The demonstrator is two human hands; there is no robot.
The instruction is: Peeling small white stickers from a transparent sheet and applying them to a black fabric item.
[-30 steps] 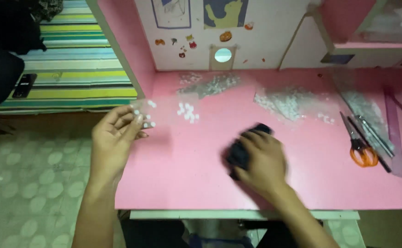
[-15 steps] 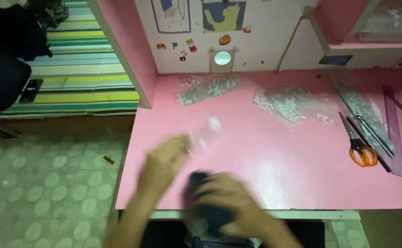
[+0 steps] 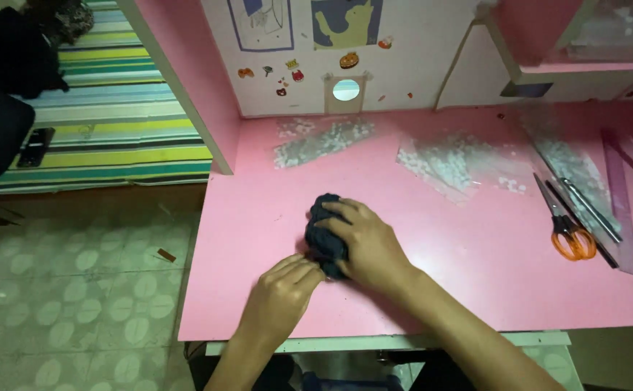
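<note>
In the head view, the right hand (image 3: pixel 369 245) lies over a dark blue bundle of cloth (image 3: pixel 322 226), its fingers curled and pressed together on top of it. The bundle rests on the pink desk (image 3: pixel 258 217), a little left of the middle and near the front edge. The left hand (image 3: pixel 282 292) is just beside it, fingertips bunched and touching the lower edge of the cloth; whether they pinch a fold cannot be told.

A risk, as a judgement: the bundle sits close to the front edge, so a strong push toward the person may send it off the desk. A wide sweep could also scatter the small white pieces lying loose farther back.

Counted: one cloth bundle, two hands, one pair of orange-handled scissors (image 3: pixel 567 226), one clear ruler (image 3: pixel 619 195) at the right. Three clear plastic bags of white pieces show, one at the back left (image 3: pixel 318 140), one in the middle (image 3: pixel 455 164), one beside the scissors (image 3: pixel 567 161).
</note>
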